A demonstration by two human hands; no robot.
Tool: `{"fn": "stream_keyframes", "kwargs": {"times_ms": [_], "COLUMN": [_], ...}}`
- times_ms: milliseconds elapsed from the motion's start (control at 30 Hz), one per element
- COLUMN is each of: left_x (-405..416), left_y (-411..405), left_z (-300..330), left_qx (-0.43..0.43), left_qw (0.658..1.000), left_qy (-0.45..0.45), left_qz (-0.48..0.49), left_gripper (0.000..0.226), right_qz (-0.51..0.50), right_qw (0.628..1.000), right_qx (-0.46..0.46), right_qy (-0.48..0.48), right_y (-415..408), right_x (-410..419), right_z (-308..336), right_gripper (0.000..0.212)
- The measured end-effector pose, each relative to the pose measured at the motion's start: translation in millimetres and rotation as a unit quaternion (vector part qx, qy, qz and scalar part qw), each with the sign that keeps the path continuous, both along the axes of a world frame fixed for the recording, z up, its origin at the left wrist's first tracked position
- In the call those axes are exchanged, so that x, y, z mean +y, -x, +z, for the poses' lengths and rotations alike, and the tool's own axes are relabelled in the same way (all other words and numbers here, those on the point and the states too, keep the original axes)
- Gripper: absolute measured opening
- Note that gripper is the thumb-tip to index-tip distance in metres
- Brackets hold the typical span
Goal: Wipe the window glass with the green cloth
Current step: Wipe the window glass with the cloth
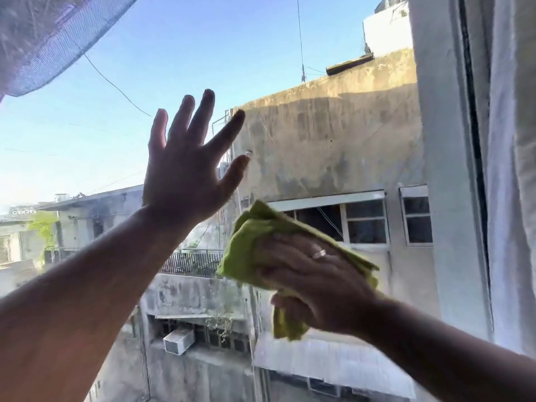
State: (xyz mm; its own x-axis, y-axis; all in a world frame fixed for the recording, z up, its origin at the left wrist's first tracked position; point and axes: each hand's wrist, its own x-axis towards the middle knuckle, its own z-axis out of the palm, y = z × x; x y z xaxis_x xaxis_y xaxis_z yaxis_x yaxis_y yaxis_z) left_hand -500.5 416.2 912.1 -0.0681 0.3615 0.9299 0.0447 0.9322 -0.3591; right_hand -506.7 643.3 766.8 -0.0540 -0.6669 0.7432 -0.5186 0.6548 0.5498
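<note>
the right hand (pixel 313 274) presses a crumpled, lime-green cloth (pixel 249 245) flat against the window glass (pixel 319 134), fingers closed over it; the left hand (pixel 185 169) is spread wide, holding nothing.

I see the left hand (pixel 185 172) raised flat toward the window glass (pixel 333 140), 5 fingers spread. Right hand (pixel 313 274) presses a bunched green cloth (pixel 249 245) to the pane, lower right of it. Ring (pixel 319 253) visible. White curtain (pixel 510 198) at right edge; buildings beyond.
</note>
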Motion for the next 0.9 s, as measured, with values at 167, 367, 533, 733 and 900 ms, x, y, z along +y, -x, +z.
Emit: {"fn": "stream_keyframes", "kwargs": {"times_ms": [167,367,533,733,900], "left_x": [2.7,-1.4,3.4,-0.2,1.7], "left_y": [3.0,-0.6,-2.5,-1.1,1.8], "left_z": [-0.7,-2.0,-1.8,-1.5,-1.9], "left_qx": [0.002,-0.004,-0.009,-0.005,-0.001], "left_qw": [1.0,1.0,1.0,1.0,1.0], "left_qy": [-0.003,-0.001,-0.01,-0.007,-0.005], "left_qz": [0.009,0.003,0.012,-0.002,-0.003], "left_gripper": [0.063,0.064,0.063,0.063,0.062], "right_qz": [-0.033,0.02,-0.072,-0.114,-0.14], "right_qw": [0.913,0.998,0.982,0.985,0.989], "right_qx": [0.017,-0.042,0.01,0.017,0.051], "right_qy": [0.406,-0.046,0.173,0.132,-0.023], "right_y": [-1.2,-10.2,-15.8,-2.3,8.0], "right_x": [47.6,-30.3,25.9,-32.2,33.7], "right_z": [53.4,-26.3,23.8,5.5,-6.9], "right_gripper": [0.033,0.057,0.05,0.071,0.068]}}
